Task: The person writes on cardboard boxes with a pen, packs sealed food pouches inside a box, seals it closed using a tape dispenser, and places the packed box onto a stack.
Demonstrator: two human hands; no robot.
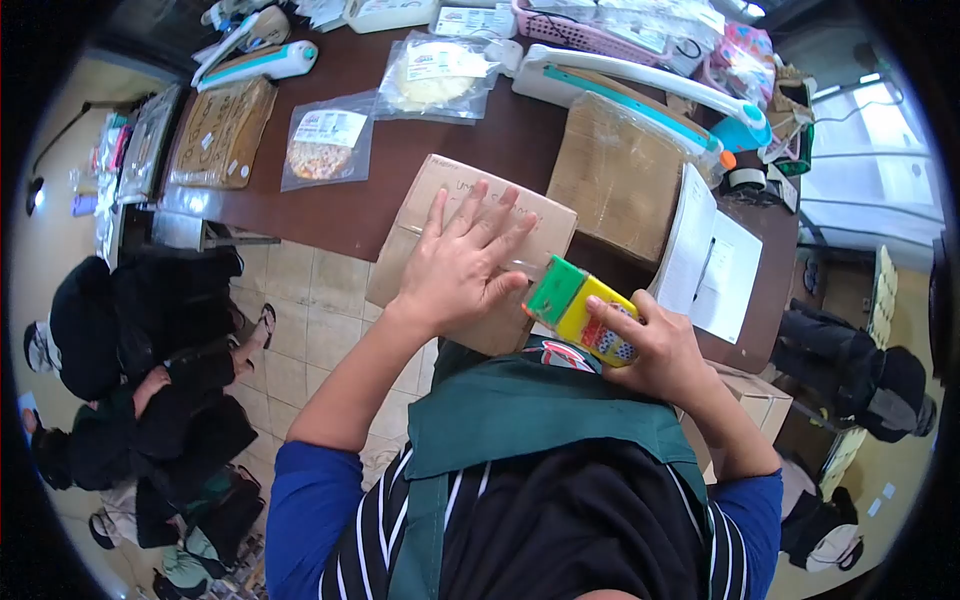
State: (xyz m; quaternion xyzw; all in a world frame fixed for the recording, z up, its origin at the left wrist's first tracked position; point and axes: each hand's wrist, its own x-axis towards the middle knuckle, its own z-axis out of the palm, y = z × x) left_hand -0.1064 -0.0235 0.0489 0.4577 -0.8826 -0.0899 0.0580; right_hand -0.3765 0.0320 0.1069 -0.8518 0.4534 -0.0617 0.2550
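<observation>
Our right hand (655,345) was clamped round a yellow-and-green block (592,318); our left hand (460,255) lay flat, fingers spread apart, on a cardboard carton (400,270), just left of that grip; and what a crowd about it! Right beyond the grip, a second carton (615,180) blocked the way across the brown table (335,215); papers (728,285) lay to the grip's right; past the second carton stretched a long white-and-teal device (650,80), a pink basket (560,32) behind it; well left of the grip we had a speckled pouch (320,158), a pale pouch (435,85) and a flat brown parcel (222,130); then the textures: our block was glossy, straight-edged, its yellow side printed in red and dark; our carton was matt, boxy, handwritten on top; both pouches were clear, shiny plastic round disc-shaped contents; the basket's wall was pierced with holes!
</observation>
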